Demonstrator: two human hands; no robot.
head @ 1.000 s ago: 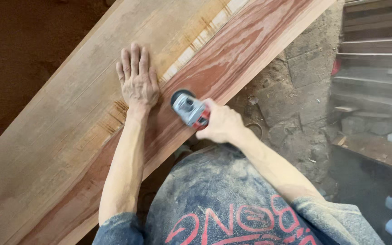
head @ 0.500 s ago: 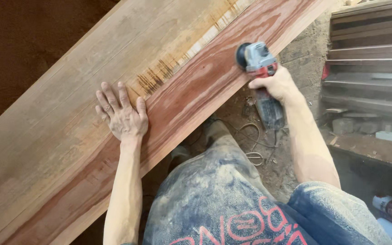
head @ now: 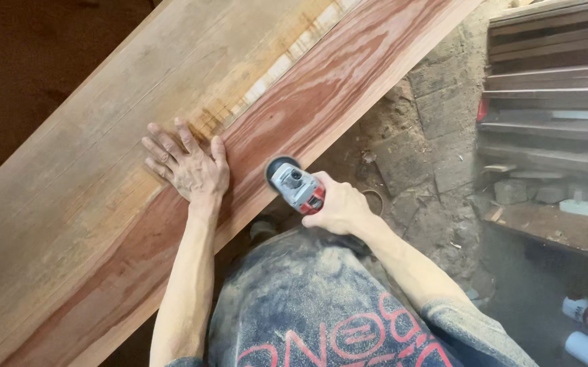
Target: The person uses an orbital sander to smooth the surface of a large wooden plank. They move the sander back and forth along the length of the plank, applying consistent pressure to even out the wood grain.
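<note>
- Right hand point(head: 338, 207) wrapped around grey-and-red angle grinder point(head: 294, 185), disc at near edge of reddish plank point(head: 307, 102).
- Left hand point(head: 188, 166) spread flat, fingers wide, pressing on plank just beside grinder.
- Risk, as judged: disc catching grain and kicking toward those fingers, given close spacing.
- Beyond: paler board point(head: 104, 136), stacked timber point(head: 552, 88).

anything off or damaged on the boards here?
Yes: a pale, patchy strip with dark streaks runs along the seam between the lighter plank and the reddish plank, above the left hand. Right hand grips the sander.
</note>
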